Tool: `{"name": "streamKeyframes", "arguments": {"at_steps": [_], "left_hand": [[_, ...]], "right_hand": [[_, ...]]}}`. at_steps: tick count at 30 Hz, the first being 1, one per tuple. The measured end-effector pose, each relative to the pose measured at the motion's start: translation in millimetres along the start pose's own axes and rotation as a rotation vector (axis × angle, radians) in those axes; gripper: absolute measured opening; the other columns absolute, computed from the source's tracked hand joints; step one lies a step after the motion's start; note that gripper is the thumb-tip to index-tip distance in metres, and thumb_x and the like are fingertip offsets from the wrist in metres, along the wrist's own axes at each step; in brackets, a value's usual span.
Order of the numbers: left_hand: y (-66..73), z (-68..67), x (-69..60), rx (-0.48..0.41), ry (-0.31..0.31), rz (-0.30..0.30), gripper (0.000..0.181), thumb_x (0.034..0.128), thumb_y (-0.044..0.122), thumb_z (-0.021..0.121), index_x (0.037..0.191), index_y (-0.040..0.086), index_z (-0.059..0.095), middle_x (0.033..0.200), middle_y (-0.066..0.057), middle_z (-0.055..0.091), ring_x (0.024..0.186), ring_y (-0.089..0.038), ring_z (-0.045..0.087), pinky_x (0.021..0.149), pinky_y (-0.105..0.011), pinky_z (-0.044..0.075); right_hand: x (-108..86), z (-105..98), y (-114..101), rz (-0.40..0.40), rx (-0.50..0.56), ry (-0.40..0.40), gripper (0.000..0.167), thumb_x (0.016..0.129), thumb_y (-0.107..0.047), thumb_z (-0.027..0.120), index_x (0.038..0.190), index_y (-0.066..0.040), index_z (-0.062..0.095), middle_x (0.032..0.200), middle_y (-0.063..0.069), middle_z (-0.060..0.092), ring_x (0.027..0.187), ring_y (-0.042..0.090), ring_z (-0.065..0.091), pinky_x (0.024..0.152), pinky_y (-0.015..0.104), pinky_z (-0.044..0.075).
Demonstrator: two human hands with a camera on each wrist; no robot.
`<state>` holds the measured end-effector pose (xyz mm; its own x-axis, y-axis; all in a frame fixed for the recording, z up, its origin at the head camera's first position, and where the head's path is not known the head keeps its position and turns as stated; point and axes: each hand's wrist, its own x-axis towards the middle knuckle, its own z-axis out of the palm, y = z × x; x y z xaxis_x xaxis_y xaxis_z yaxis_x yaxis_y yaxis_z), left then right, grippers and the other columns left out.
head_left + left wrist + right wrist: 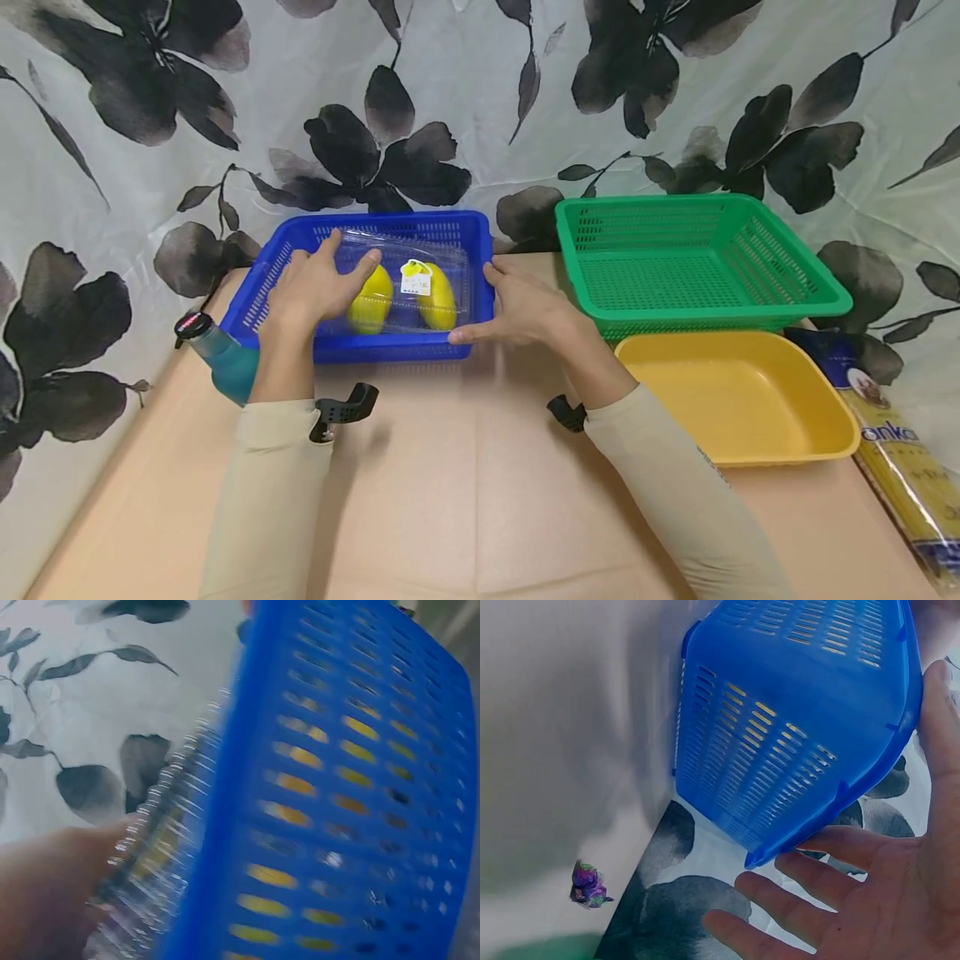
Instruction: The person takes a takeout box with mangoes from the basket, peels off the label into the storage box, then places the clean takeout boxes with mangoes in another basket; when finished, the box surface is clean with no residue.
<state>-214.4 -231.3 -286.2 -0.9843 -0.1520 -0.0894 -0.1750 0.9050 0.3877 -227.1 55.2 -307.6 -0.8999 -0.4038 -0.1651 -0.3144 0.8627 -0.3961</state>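
A clear plastic clamshell box [405, 250] with two yellow fruits [437, 298] that look like mangoes and a white price tag [415, 278] sits in a blue basket [390, 352]. My left hand [311, 283] holds the box's left end, thumb over the lid; its other fingers are partly hidden. In the left wrist view the ridged box edge [169, 787] rises above the basket rim. My right hand [525, 304] is at the basket's right end, its thumb touching the rim near the front corner. In the right wrist view its fingers [780, 904] are straight and spread.
A teal bottle [231, 364] with a black cap leans by the basket's left side. To the right are a green basket [712, 321], a yellow tray [738, 408] and a pasta packet [900, 458]. A floral cloth [480, 108] hangs behind the table [442, 517].
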Motion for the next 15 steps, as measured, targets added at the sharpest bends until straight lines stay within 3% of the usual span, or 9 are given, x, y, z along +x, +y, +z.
{"name": "streamKeyframes", "arguments": {"at_steps": [4,9,15], "left_hand": [[-0.4,-18.8,-6.3,0.0,-0.049,0.081,0.098,0.0952,0.077,0.039,0.167,0.017,0.007,0.166,-0.032,0.014,0.15,-0.059,0.008,0.112,-0.08,0.015],[1.0,-39.2,-13.2,0.01,-0.099,0.132,0.099,0.094,0.075,0.047,0.167,0.019,0.011,0.166,-0.031,0.015,0.15,-0.059,0.007,0.108,-0.082,0.021],[5.0,-48.2,-20.8,-0.014,-0.089,0.162,0.1,0.09,0.075,0.056,0.167,0.028,0.013,0.166,-0.028,0.022,0.145,-0.058,0.027,0.106,-0.079,0.031]], "right_hand": [[-0.7,0.0,-0.1,0.002,0.004,0.0,0.132,0.069,-0.085,0.071,0.165,-0.013,0.017,0.173,0.005,0.012,0.158,0.031,0.017,0.122,0.059,0.026],[-0.4,0.3,0.8,0.019,0.001,0.004,0.131,0.069,-0.085,0.07,0.166,-0.015,0.017,0.173,0.005,0.012,0.158,0.032,0.018,0.12,0.062,0.028],[-1.3,1.7,1.6,0.013,-0.004,0.01,0.129,0.07,-0.085,0.069,0.166,-0.015,0.017,0.173,0.005,0.013,0.157,0.034,0.019,0.118,0.065,0.03]]}}
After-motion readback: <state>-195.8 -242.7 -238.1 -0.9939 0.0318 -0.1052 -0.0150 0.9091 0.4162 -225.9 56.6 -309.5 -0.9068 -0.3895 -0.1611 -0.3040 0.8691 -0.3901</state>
